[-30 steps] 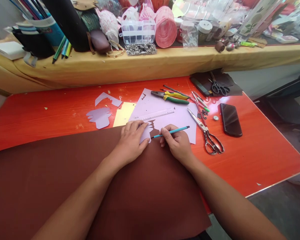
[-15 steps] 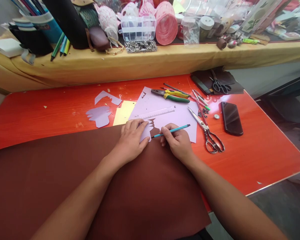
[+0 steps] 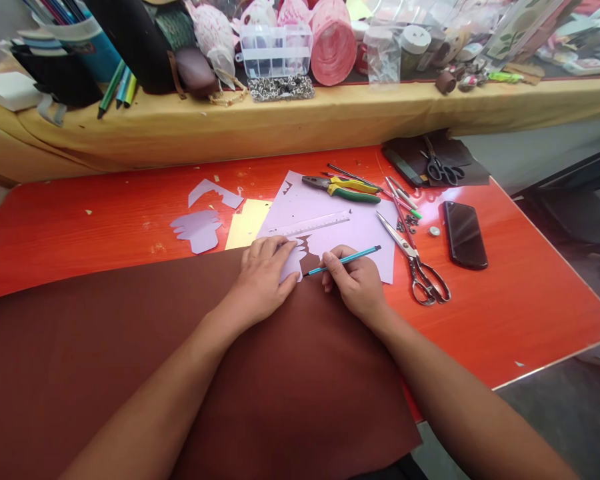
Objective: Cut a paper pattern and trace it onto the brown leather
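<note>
My left hand (image 3: 265,277) lies flat with its fingers stretched, pressing a small purple paper template (image 3: 293,263) onto a large sheet of brown leather-like material (image 3: 300,373). The template has a scalloped edge, and my palm and fingers cover part of it. In my right hand (image 3: 355,280), a thin blue pen (image 3: 353,257) is pinched between thumb and fingers. Its dark tip meets the brown sheet right beside the template's lower right corner. The brown sheet's far edge, cut in a jagged shape near the pen, overlaps a larger purple paper (image 3: 370,233).
Pliers (image 3: 343,189) and a clear ruler (image 3: 310,223) lie on the purple paper. Large scissors (image 3: 420,273) and a black phone (image 3: 465,233) are to the right. Paper cutouts (image 3: 197,230) lie at left on the red table (image 3: 520,313). Behind stands a cluttered, yellow-draped shelf (image 3: 280,127).
The camera view has shifted very slightly. Both hands, the pen and the template keep practically the same places.
</note>
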Available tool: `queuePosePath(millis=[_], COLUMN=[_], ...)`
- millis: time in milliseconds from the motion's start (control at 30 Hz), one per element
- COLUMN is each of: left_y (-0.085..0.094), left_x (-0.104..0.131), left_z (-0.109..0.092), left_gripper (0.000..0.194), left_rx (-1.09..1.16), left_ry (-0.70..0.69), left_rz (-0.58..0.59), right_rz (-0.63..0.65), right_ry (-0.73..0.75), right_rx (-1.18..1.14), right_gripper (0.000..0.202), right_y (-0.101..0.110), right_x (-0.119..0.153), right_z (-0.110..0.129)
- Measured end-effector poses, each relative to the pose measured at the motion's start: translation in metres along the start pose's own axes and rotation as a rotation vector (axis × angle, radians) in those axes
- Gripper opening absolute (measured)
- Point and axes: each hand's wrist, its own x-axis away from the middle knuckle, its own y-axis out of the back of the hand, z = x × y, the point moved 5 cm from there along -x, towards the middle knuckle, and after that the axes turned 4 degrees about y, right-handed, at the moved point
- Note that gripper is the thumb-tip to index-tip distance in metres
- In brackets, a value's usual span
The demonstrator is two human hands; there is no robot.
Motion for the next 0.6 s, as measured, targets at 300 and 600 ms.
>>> queuePosePath(millis=[300, 600], left_y=[0.0006, 0.0017], left_x=[-0.0008, 0.0004], left_z=[-0.0008, -0.0022], left_gripper=[0.056, 0.055], left_rx=[-0.005, 0.006], left_ry=[0.009, 0.005], left_rz=[0.015, 0.019], right_rz=[-0.01, -0.075], right_ry=[0.009, -0.008], right_rx=[-0.015, -0.088], right_gripper=[0.044, 0.045], right_y=[0.0004, 0.003], right_x=[0.0015, 0.0025], right_z=[-0.001, -0.0023])
